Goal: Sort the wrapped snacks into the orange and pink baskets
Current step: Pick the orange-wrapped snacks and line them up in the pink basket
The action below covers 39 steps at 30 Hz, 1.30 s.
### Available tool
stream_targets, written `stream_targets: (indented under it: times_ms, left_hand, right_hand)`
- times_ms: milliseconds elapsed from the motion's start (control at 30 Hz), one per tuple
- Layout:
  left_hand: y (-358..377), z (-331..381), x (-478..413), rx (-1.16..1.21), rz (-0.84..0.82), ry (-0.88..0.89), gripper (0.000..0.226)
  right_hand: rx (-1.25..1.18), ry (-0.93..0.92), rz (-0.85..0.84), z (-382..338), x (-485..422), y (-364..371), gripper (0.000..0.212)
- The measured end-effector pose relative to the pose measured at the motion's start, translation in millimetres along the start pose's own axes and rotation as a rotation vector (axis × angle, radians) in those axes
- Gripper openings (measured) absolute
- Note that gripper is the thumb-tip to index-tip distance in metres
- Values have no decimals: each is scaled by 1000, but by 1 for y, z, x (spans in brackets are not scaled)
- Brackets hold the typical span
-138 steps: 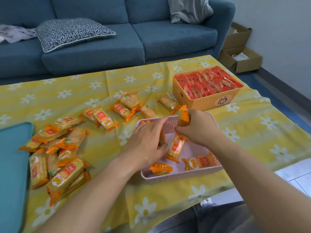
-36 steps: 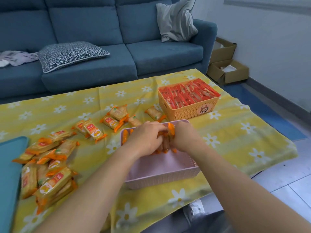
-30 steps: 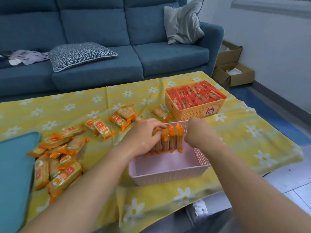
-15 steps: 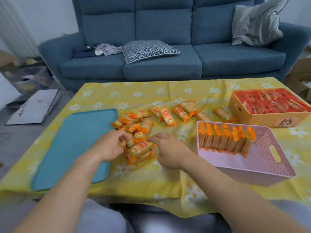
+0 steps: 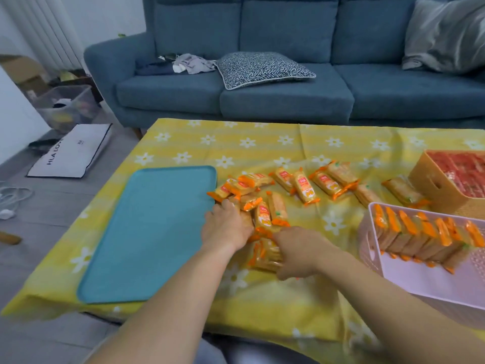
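While a teal tray [image 5: 147, 232] fills the near left, the pink basket [image 5: 425, 282] at near right holds upright snacks [image 5: 409, 237], with the orange basket [image 5: 430, 190] behind it. Between tray and baskets, the right hand [image 5: 299, 250] clasps stacked snacks; the left hand [image 5: 225, 227] covers the pile, grip unclear.

A single wide-angle camera sat on the person's head, facing forward and down across the table [image 5: 262, 143] from its near edge. The left hand [image 5: 225, 228] and right hand [image 5: 299, 252], close below the lens, met at the wrapped snacks [image 5: 265, 216] mid-frame. The sofa [image 5: 286, 101] lay far; the pink basket [image 5: 430, 282] and orange basket [image 5: 430, 185] ran off the right edge.
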<state>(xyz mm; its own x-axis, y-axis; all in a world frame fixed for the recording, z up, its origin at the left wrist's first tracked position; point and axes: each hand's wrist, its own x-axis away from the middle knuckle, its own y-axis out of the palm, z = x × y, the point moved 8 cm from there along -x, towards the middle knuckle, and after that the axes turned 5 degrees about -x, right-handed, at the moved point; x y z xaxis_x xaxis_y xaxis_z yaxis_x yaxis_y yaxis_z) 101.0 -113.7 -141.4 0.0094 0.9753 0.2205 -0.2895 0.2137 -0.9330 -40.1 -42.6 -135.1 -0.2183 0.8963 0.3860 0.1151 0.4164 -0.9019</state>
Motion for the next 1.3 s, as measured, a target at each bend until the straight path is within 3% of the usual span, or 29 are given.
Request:
stream_targets:
  times_ms: [100,167,233,300,400,533,633,733,800,867,1000,1133,1300]
  left_hand:
    - [8,0,-9,114,-40,-40,98]
    - [14,2,-15,198,-64,-45,94]
    - [17,4,-20,248,-81,-62,88]
    - [21,8,-23,309,-91,-84,87]
    - [29,6,-20,633,-113,-209,82]
    - [41,8,4,1127,-239,-470,77]
    - [46,29,29,1262,-392,-474,59]
    - [40,55,52,1310,-423,-347,71]
    - [24,70,65,1317,-349,-239,76]
    - [7,94,81,1289,-238,-99,84]
    - [-10,167,115,1261,-140,176,84]
    - [6,237,143,1073,-182,407,88]
    - [40,253,139,786,-169,465,98]
  right_hand:
    - [-562,89,232,34,3,-32,33]
    - [-869,197,405,57,-5,-46,28]
    - [-1028,296,344,66,-27,-41,35]
    - [-1129,297,235,63,-46,-34,64]
    - [-1255,277,175,65,-65,-20,82]
    - [-1545,253,83,53,-48,-14,63]
    - [-1716,235,-22,51,-26,-8,34]
    - [-1756,188,-9,51,7,-15,41]
    - [-1753,123,66,56,33,-28,41]
    - [-1717,45,212,72,67,-48,37]
    - [-1587,-59,510,128,141,-78,51]
    - [-1519,-26,583,186,190,-66,67]
    - [-1120,244,542,227,217,-36,78]
